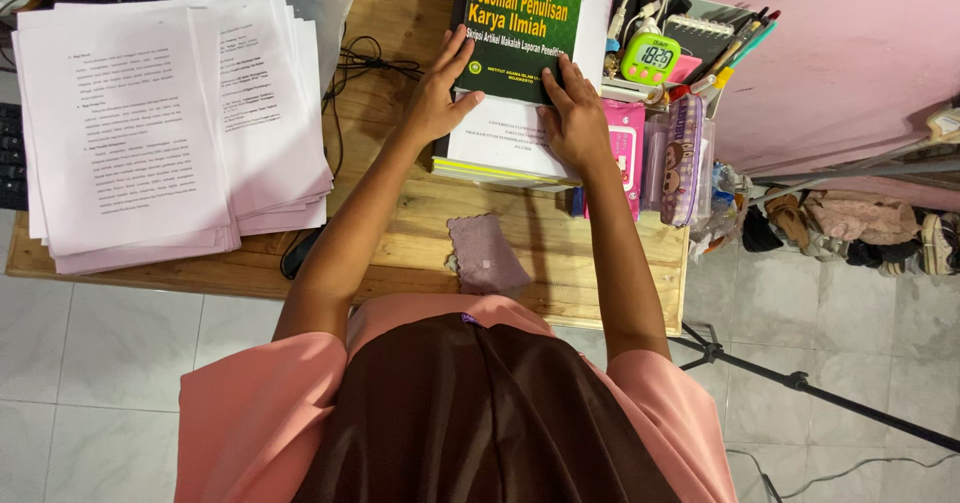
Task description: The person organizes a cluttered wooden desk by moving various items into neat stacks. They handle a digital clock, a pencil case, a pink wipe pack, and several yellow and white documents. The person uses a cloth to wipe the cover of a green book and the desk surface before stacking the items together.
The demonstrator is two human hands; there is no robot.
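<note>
Head view: both forearms reach forward over a wooden desk, hands laid on a stack of books.
Left-hand fingers: together and flat, tips pressed on the lower left part of the dark green hardcover book with yellow lettering point(520, 23); thumb spread apart toward the book's bottom edge.
Left hand point(438, 91): palm down, wrist straight, heel over the stack's left edge.
Left arm: bare forearm slanting back and left to a salmon-pink sleeve.
Right-hand fingers: slightly curled, close together, tips on the green book's lower right corner; not clamped around anything.
Right hand point(574, 118): palm down, resting on the white paperback booklet with printed cover point(500, 143) beneath the green book.
Right arm: forearm runs nearly straight back to the body, elbow by the desk's front edge.
Green book: topmost of the stack, at the back centre of the light wooden desk point(400, 243).
Just right of stack: pink flat pouch point(628, 153), clear patterned pencil case point(682, 158), green digital timer point(650, 58), pens and a spiral notebook in a holder point(720, 43).
Front of stack: small mauve cloth square point(487, 253), apart from both hands.
Left of desk: tall fanned pile of white printed sheets point(150, 123), well apart from the hands.
Floor: white tiles point(100, 363); black tripod leg point(800, 383) at right.
</note>
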